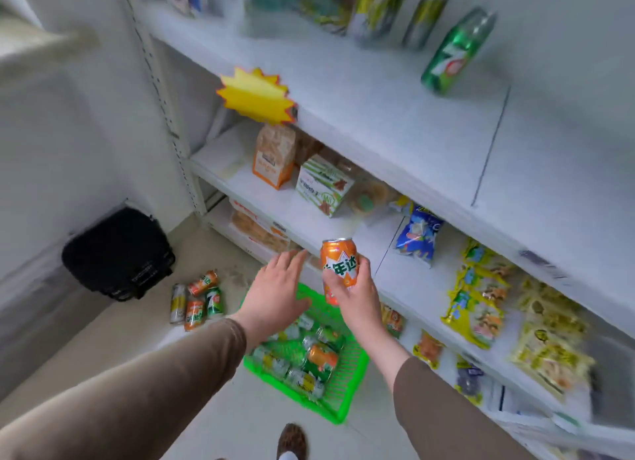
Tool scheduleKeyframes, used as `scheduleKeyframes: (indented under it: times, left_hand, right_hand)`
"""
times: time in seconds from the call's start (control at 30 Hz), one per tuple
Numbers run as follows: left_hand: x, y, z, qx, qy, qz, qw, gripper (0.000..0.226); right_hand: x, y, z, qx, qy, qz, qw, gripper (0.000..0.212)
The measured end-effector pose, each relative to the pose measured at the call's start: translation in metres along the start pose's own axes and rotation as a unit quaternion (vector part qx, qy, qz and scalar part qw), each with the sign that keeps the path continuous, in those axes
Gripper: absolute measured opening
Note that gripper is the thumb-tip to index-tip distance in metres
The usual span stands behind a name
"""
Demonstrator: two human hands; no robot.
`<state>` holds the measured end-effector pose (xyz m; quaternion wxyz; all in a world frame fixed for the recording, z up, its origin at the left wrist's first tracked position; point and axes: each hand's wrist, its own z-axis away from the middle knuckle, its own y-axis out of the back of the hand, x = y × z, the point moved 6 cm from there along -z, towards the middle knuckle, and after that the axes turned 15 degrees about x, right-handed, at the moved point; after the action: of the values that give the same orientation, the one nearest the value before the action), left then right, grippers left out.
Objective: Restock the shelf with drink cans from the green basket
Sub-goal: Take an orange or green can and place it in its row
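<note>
We see an orange can [338, 265] with green-and-white Chinese lettering upright in our right hand [355, 296], fingers wrapped round its lower half, above the green basket [340, 396]. Our left hand [275, 293] hovers beside, fingers spread. A 7up bottle [455, 55] stands on the shelf [378, 115].

Orange can [338, 263] with green-white lettering, bright green basket [338, 396], yellow starburst tag [256, 95], brown sleeves [443, 401]

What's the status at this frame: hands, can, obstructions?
Right hand grips orange can upright, above green basket. Left hand open, empty. Shelf ahead clear.
</note>
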<state>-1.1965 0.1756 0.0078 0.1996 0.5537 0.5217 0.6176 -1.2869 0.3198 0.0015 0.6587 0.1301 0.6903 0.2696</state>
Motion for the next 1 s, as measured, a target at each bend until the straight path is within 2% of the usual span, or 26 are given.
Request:
scheduleKeyframes:
  times: [0.17,0.37,0.63,1.0]
  left_hand:
    - [0.06,0.098,-0.044,0.061,-0.095,0.032,0.993,0.094]
    - [0.112,0.144,-0.113,0.102,-0.139,0.05,0.984,0.094]
    - [0.169,0.115,-0.223,0.076,-0.122,0.019,0.989,0.094]
    - [0.237,0.046,-0.325,0.059,-0.123,0.018,0.99,0.083]
  right_hand:
    - [-0.108,0.058,-0.021,0.03,0.017,-0.111,0.993,0.066]
    - [-0.171,0.112,-0.084,0.092,0.027,-0.151,0.984,0.046]
    - [-0.162,0.155,-0.205,0.146,-0.025,-0.148,0.978,0.052]
    - [-0.137,0.181,-0.35,0.199,-0.011,-0.144,0.969,0.056]
